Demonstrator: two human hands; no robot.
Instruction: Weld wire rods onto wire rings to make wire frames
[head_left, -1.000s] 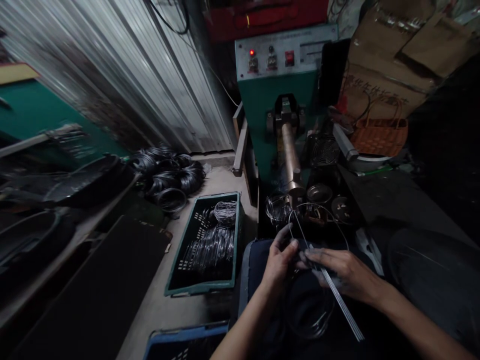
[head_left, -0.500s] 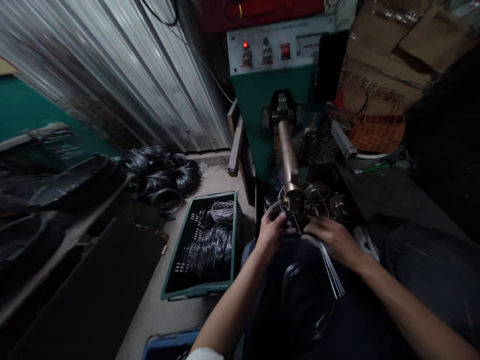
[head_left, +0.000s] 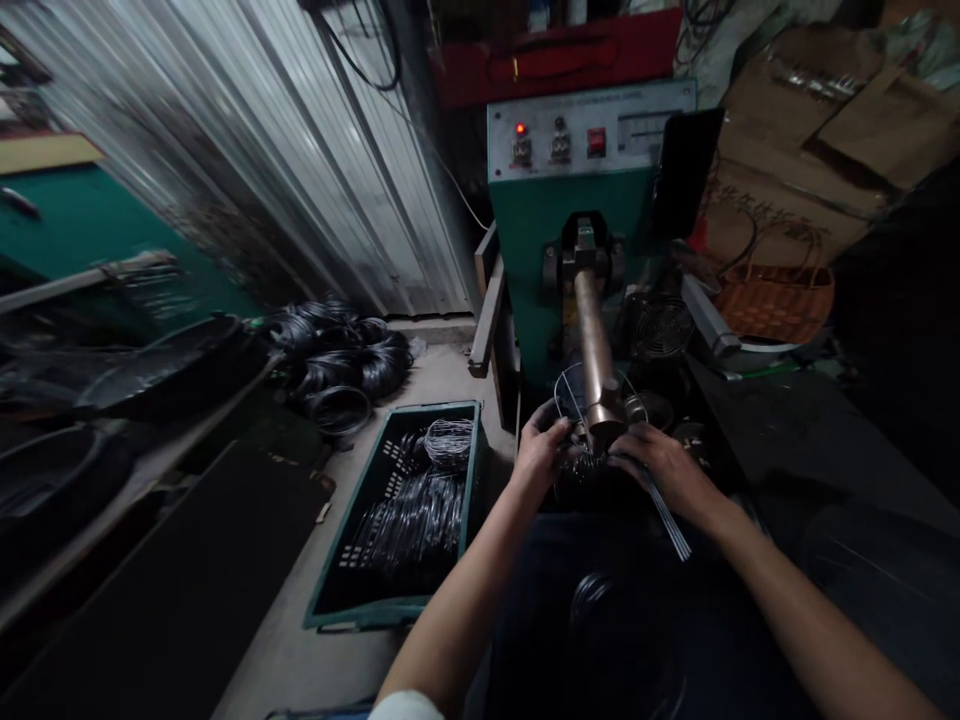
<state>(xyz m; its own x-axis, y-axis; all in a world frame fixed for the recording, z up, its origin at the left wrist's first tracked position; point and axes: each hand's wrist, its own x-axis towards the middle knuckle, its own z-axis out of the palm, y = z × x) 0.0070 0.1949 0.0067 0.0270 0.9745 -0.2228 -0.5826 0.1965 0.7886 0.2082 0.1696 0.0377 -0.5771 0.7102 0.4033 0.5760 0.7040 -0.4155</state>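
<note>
A second ago the wire ring [head_left: 557,386] was short of the copper-coloured machine arm [head_left: 596,345]; now it shows on both sides of the arm's lower end, hands flanking the tip. The left hand [head_left: 541,447] has its fingers pinched on the ring; the right hand's [head_left: 664,468] fingers clasp straight wire rods [head_left: 670,522], slanting lapward. The green crate [head_left: 471,500] stays left.

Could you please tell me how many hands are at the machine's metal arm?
2: the left hand, left of the lower end of the metal arm, and the right hand, right of it, holding thin rods. None seem hidden.
</note>
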